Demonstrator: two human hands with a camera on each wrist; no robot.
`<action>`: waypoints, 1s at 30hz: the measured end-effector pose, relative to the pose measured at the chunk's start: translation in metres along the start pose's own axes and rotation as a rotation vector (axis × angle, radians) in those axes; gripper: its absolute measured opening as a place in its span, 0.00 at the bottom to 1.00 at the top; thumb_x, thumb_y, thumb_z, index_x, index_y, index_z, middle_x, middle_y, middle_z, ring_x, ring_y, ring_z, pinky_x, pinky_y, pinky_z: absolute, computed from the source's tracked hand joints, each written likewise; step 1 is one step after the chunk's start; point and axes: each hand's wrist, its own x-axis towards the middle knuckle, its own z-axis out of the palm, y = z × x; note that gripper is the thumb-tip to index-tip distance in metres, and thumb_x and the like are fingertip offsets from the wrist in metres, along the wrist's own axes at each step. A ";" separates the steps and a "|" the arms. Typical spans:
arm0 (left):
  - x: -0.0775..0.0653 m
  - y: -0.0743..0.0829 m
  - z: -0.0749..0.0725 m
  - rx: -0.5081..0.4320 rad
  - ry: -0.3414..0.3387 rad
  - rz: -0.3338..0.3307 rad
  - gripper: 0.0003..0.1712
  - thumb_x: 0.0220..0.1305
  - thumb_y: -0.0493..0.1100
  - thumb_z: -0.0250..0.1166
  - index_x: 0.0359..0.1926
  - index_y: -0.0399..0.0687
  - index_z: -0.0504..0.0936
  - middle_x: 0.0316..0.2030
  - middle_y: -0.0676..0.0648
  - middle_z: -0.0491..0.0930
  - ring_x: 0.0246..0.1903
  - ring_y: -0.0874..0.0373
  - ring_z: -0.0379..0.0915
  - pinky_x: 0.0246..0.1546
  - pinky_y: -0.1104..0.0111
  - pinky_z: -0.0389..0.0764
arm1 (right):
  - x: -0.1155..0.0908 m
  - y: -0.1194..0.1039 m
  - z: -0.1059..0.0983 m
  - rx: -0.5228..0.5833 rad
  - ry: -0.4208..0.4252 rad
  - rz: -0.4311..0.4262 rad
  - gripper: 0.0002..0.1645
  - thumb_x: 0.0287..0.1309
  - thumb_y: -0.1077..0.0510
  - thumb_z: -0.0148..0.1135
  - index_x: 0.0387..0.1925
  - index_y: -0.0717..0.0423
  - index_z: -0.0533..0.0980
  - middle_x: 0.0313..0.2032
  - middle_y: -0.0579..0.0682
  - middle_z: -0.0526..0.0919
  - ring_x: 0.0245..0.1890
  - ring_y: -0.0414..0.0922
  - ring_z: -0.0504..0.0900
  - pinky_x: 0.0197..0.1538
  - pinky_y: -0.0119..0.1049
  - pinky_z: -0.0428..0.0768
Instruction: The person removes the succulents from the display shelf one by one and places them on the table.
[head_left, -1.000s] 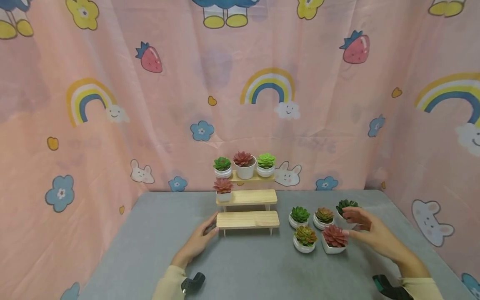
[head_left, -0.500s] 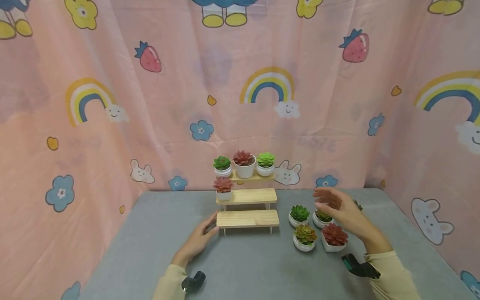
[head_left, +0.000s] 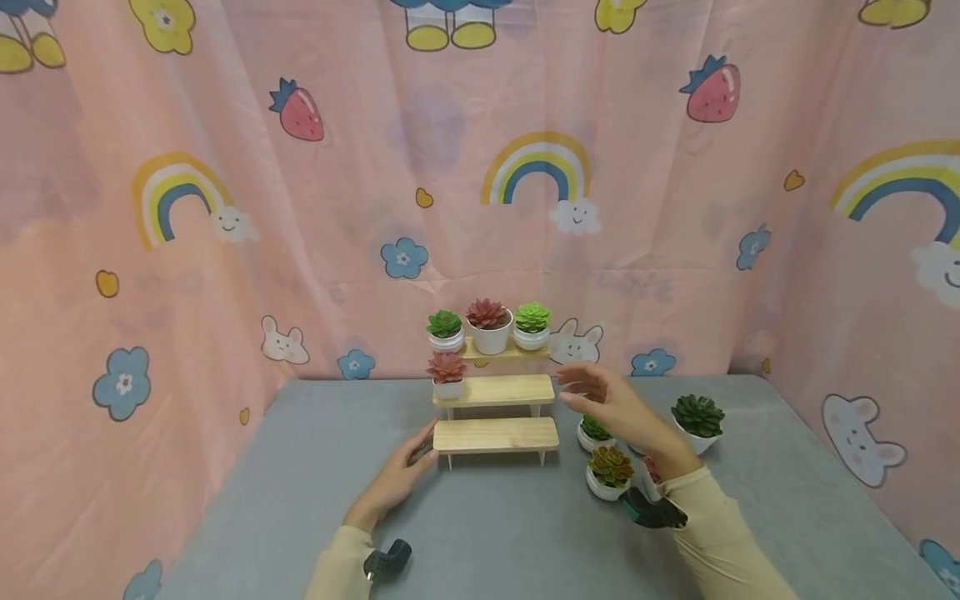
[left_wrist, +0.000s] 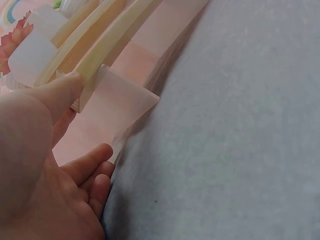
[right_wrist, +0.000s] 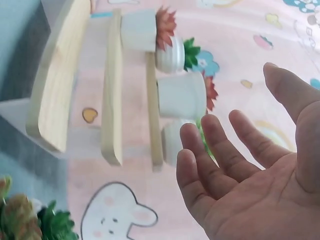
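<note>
A three-step wooden plant stand [head_left: 496, 437] stands at the back of the grey table. My left hand [head_left: 396, 482] holds the left end of its lowest step, thumb and forefinger against the board, other fingers loosely bent in the left wrist view. My right hand [head_left: 618, 412] hovers just right of the middle step, holding nothing; its spread fingers [right_wrist: 220, 145] show in the right wrist view. On the top step sit a green succulent [head_left: 446, 331], a red succulent [head_left: 491, 327] and a bright green succulent [head_left: 532, 326]. A pinkish-red succulent [head_left: 447, 375] occupies the middle step's left end.
Right of the stand, several potted succulents stand on the table: a yellowish-green one [head_left: 609, 471], a green one [head_left: 592, 433] and a dark green one [head_left: 698, 421]. My right arm partly covers a red one [head_left: 652, 472]. A patterned pink curtain [head_left: 337, 208] hangs behind.
My right hand has moved left from beside the dark green succulent, over the potted group, to near the stand. The left hand and the plants have stayed put.
</note>
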 end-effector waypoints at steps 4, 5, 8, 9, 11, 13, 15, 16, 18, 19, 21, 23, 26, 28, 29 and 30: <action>0.001 -0.001 -0.001 -0.002 -0.004 0.003 0.35 0.76 0.51 0.57 0.79 0.57 0.57 0.77 0.43 0.61 0.78 0.41 0.53 0.77 0.39 0.51 | 0.014 0.000 0.016 0.027 -0.033 -0.012 0.25 0.73 0.58 0.58 0.66 0.64 0.70 0.62 0.66 0.77 0.59 0.61 0.79 0.60 0.54 0.80; 0.001 0.000 -0.001 -0.004 -0.006 0.003 0.35 0.76 0.51 0.57 0.79 0.57 0.57 0.77 0.43 0.61 0.78 0.41 0.52 0.77 0.39 0.51 | 0.017 0.000 0.020 0.038 -0.042 -0.005 0.25 0.73 0.57 0.58 0.66 0.64 0.70 0.62 0.66 0.77 0.60 0.61 0.79 0.60 0.54 0.81; 0.000 0.000 -0.001 -0.006 -0.008 0.005 0.35 0.76 0.51 0.57 0.79 0.57 0.57 0.77 0.43 0.60 0.78 0.41 0.52 0.77 0.39 0.51 | 0.026 -0.002 0.031 0.077 -0.069 0.020 0.26 0.73 0.57 0.58 0.66 0.65 0.69 0.63 0.69 0.75 0.61 0.62 0.78 0.59 0.53 0.82; 0.000 0.000 -0.001 -0.009 -0.009 0.006 0.35 0.76 0.51 0.57 0.79 0.57 0.57 0.77 0.43 0.60 0.78 0.41 0.52 0.77 0.39 0.51 | 0.030 -0.002 0.035 0.086 -0.076 0.022 0.26 0.73 0.57 0.58 0.66 0.65 0.69 0.63 0.71 0.74 0.61 0.63 0.78 0.58 0.52 0.82; -0.001 0.000 -0.002 -0.011 -0.012 0.012 0.36 0.76 0.51 0.57 0.79 0.56 0.57 0.77 0.43 0.60 0.78 0.41 0.52 0.77 0.39 0.51 | 0.037 -0.004 0.043 0.103 -0.086 0.040 0.27 0.73 0.57 0.58 0.67 0.65 0.68 0.64 0.72 0.73 0.62 0.63 0.77 0.58 0.51 0.83; -0.001 0.000 -0.002 -0.013 -0.014 0.016 0.36 0.76 0.52 0.57 0.79 0.56 0.57 0.77 0.43 0.60 0.78 0.41 0.52 0.77 0.39 0.51 | 0.043 -0.005 0.050 0.111 -0.089 0.045 0.27 0.73 0.56 0.58 0.67 0.63 0.68 0.64 0.71 0.73 0.62 0.63 0.77 0.59 0.51 0.82; 0.000 0.000 -0.003 -0.016 -0.016 0.018 0.36 0.76 0.52 0.57 0.79 0.56 0.57 0.77 0.43 0.60 0.78 0.41 0.52 0.77 0.39 0.51 | 0.050 -0.006 0.059 0.127 -0.088 0.058 0.27 0.72 0.56 0.58 0.67 0.62 0.68 0.65 0.70 0.73 0.63 0.62 0.76 0.60 0.53 0.81; 0.000 0.000 -0.003 -0.015 -0.016 0.019 0.36 0.76 0.52 0.57 0.79 0.56 0.56 0.77 0.43 0.59 0.78 0.41 0.52 0.77 0.40 0.51 | 0.053 -0.006 0.063 0.135 -0.085 0.064 0.27 0.72 0.56 0.59 0.68 0.61 0.68 0.65 0.69 0.73 0.63 0.62 0.76 0.61 0.53 0.81; 0.000 0.000 -0.003 -0.015 -0.014 0.017 0.36 0.76 0.52 0.57 0.79 0.56 0.57 0.78 0.43 0.59 0.78 0.41 0.52 0.77 0.39 0.51 | 0.059 -0.007 0.071 0.154 -0.083 0.067 0.28 0.72 0.56 0.59 0.68 0.62 0.68 0.65 0.68 0.73 0.63 0.62 0.76 0.62 0.54 0.80; 0.000 0.000 -0.003 -0.013 -0.014 0.017 0.36 0.76 0.52 0.57 0.79 0.56 0.57 0.78 0.43 0.59 0.78 0.41 0.52 0.77 0.39 0.51 | 0.062 -0.007 0.075 0.161 -0.080 0.068 0.28 0.72 0.56 0.59 0.68 0.62 0.67 0.65 0.68 0.73 0.63 0.63 0.76 0.62 0.54 0.80; 0.000 0.000 -0.003 -0.012 -0.015 0.020 0.36 0.76 0.52 0.57 0.79 0.55 0.57 0.78 0.43 0.59 0.78 0.41 0.52 0.77 0.39 0.51 | 0.066 -0.008 0.082 0.176 -0.070 0.089 0.29 0.72 0.56 0.59 0.69 0.62 0.67 0.66 0.67 0.73 0.64 0.63 0.75 0.63 0.54 0.80; -0.001 0.000 -0.003 -0.012 -0.017 0.023 0.36 0.76 0.51 0.57 0.79 0.55 0.57 0.78 0.43 0.59 0.78 0.41 0.52 0.77 0.40 0.51 | 0.071 -0.009 0.087 0.189 -0.061 0.111 0.30 0.71 0.56 0.59 0.69 0.63 0.66 0.67 0.67 0.71 0.64 0.62 0.74 0.64 0.54 0.79; -0.001 0.001 -0.002 -0.018 -0.020 0.025 0.36 0.76 0.51 0.57 0.79 0.54 0.57 0.77 0.43 0.59 0.78 0.41 0.52 0.77 0.41 0.51 | 0.078 -0.010 0.095 0.198 -0.041 0.141 0.30 0.71 0.58 0.59 0.69 0.63 0.66 0.67 0.67 0.72 0.64 0.62 0.74 0.65 0.55 0.78; -0.001 0.001 -0.002 -0.021 -0.017 0.023 0.36 0.76 0.51 0.57 0.79 0.55 0.57 0.77 0.43 0.60 0.78 0.41 0.52 0.77 0.41 0.51 | 0.083 -0.010 0.100 0.201 -0.031 0.151 0.30 0.71 0.59 0.58 0.70 0.64 0.65 0.66 0.67 0.72 0.64 0.62 0.74 0.65 0.55 0.78; 0.000 0.000 -0.002 -0.021 -0.016 0.021 0.36 0.76 0.51 0.57 0.79 0.55 0.57 0.77 0.43 0.60 0.78 0.41 0.52 0.77 0.41 0.51 | 0.085 -0.011 0.102 0.198 -0.027 0.152 0.30 0.71 0.59 0.58 0.70 0.64 0.65 0.66 0.67 0.73 0.64 0.62 0.75 0.65 0.55 0.78; 0.000 0.000 -0.001 -0.020 -0.015 0.020 0.36 0.76 0.51 0.57 0.79 0.56 0.57 0.77 0.43 0.60 0.78 0.41 0.52 0.77 0.41 0.51 | 0.087 -0.011 0.104 0.201 -0.023 0.152 0.30 0.71 0.60 0.58 0.70 0.64 0.64 0.66 0.68 0.73 0.64 0.63 0.75 0.66 0.55 0.77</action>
